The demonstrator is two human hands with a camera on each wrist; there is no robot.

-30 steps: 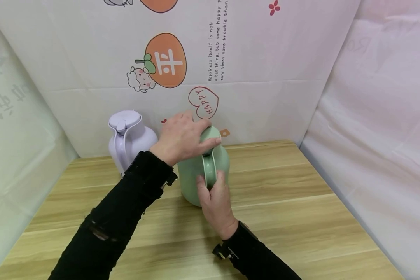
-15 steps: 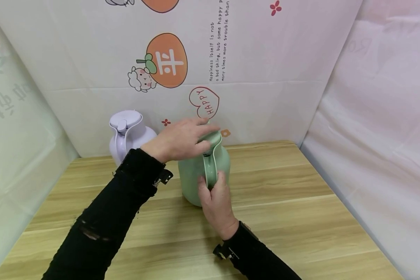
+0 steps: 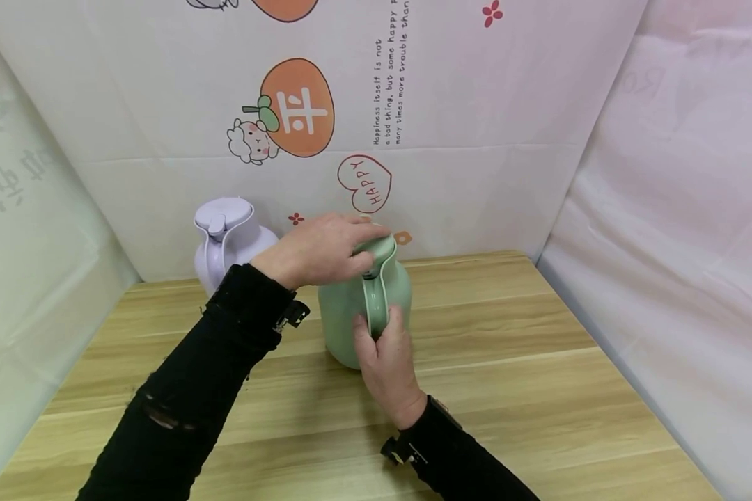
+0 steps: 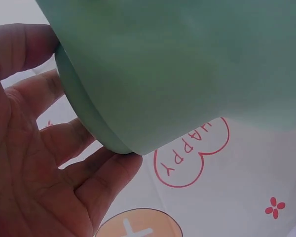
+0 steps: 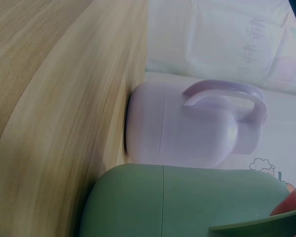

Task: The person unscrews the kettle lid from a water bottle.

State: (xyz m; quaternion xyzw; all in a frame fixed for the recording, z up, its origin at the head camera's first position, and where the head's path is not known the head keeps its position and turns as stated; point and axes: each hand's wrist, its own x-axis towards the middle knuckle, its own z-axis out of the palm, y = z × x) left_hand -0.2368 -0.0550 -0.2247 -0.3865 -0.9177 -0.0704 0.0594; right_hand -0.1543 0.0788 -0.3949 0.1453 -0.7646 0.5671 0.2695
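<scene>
A pale green thermos jug (image 3: 338, 320) stands upright on the wooden table, its handle facing me. My left hand (image 3: 322, 247) reaches over its top and holds the round lid (image 3: 382, 248). In the left wrist view, the thumb and fingers spread around the edge of that lid (image 4: 84, 108), fingertips at its rim. Lower down, my right hand (image 3: 388, 369) grips the handle (image 3: 377, 299), thumb on its left side. The right wrist view shows the jug's lower body (image 5: 187, 197) and only a bit of the fingers at the right edge.
A lilac thermos jug (image 3: 219, 250) stands to the left, near the back, partly behind my left arm. A printed white cloth (image 3: 476, 153) rises behind the wooden table (image 3: 495, 390), and white cloth walls flank both sides.
My left hand has shifted slightly left and turned on the lid, its fingers now pointing more to the right. The right hand and the green jug have kept their place.
</scene>
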